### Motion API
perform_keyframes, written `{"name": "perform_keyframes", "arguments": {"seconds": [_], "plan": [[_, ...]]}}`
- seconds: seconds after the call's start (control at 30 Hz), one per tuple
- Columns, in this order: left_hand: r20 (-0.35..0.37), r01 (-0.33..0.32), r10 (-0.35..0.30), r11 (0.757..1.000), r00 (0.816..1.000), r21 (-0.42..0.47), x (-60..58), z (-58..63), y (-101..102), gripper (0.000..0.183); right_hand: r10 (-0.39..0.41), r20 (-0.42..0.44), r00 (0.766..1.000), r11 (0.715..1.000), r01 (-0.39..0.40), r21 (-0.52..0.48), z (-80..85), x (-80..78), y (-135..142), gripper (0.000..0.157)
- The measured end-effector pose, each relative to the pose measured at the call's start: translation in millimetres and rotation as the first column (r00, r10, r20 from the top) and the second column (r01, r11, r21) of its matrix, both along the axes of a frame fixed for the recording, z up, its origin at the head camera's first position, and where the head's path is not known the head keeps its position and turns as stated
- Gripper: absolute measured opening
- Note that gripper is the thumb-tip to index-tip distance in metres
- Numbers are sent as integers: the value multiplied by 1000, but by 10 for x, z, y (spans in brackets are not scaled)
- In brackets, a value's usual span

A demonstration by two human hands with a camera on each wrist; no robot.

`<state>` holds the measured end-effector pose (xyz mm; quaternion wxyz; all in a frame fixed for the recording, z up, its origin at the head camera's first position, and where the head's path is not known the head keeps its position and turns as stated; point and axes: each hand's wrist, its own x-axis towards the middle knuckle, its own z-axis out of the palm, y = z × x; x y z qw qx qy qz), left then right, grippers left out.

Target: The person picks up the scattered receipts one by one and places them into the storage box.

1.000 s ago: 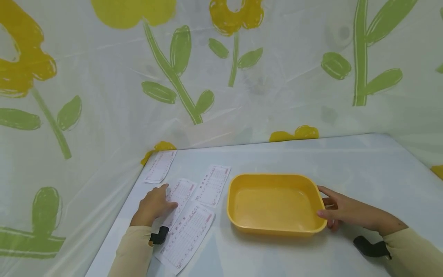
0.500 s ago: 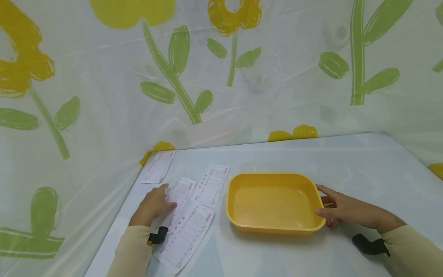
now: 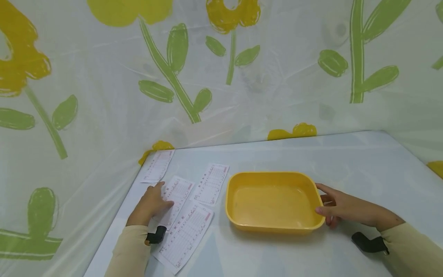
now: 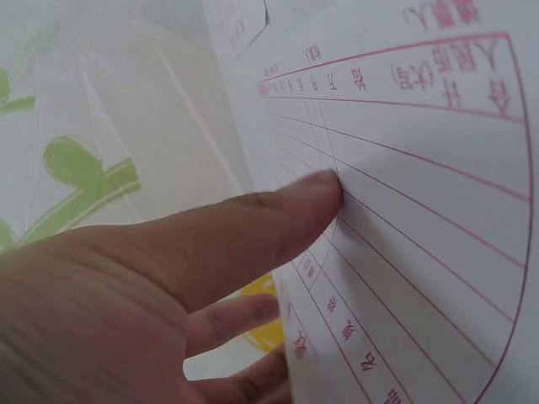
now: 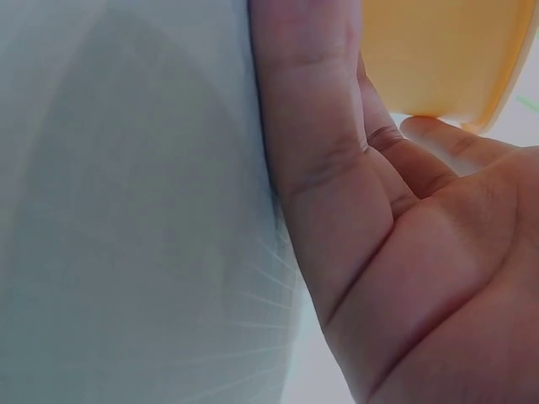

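Observation:
In the head view my left hand (image 3: 149, 206) lies over the left edge of a printed paper receipt slip (image 3: 180, 190), fingers spread. The left wrist view shows its thumb on the face of a slip (image 4: 421, 177) with red lines and characters, the other fingers past the paper's edge. On the right, my right hand (image 3: 349, 207) holds the right side of a shallow yellow plastic tray (image 3: 273, 229), thumb over the rim and fingers along the outer wall. In the right wrist view, the fingers stand low at the table beside the tray (image 5: 446, 59).
One more slip (image 3: 157, 166) lies at the back left corner of the pale table (image 3: 263, 257). Another slip (image 3: 210, 184) is beside the tray, and a longer one (image 3: 185, 238) lies nearer the front. A curtain with printed flowers (image 3: 270, 96) hangs behind.
My left hand has shifted slightly left over the slip, baring a little more of it. The right hand and the tray stay as they were.

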<state>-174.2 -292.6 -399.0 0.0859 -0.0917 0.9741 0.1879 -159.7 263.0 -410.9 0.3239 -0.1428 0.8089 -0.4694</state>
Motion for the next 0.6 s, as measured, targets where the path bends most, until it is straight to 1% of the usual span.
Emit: {"name": "perform_keyframes", "arguments": {"seconds": [0.1, 0.23, 0.4, 0.5, 0.6], "plan": [[0, -11, 11, 1000, 1000, 15, -11, -3, -4, 84, -4, 7, 1000, 1000, 4, 5, -4, 1, -3, 87], [-15, -27, 27, 999, 1000, 22, -29, -9, -15, 70, -2, 4, 1000, 1000, 2, -1, -13, -5, 3, 87], [-55, 9, -9, 1000, 998, -1, -49, 15, -39, 49, 1, -8, 1000, 1000, -1, -8, -21, -33, 22, 86], [-56, 18, -19, 1000, 998, -18, -56, 30, -43, 43, -1, -5, 1000, 1000, 1, -3, -30, -46, 23, 86], [-58, 7, -9, 1000, 998, -28, -65, 35, -38, 41, -3, -4, 1000, 1000, 3, 0, -36, -52, 16, 86]]}}
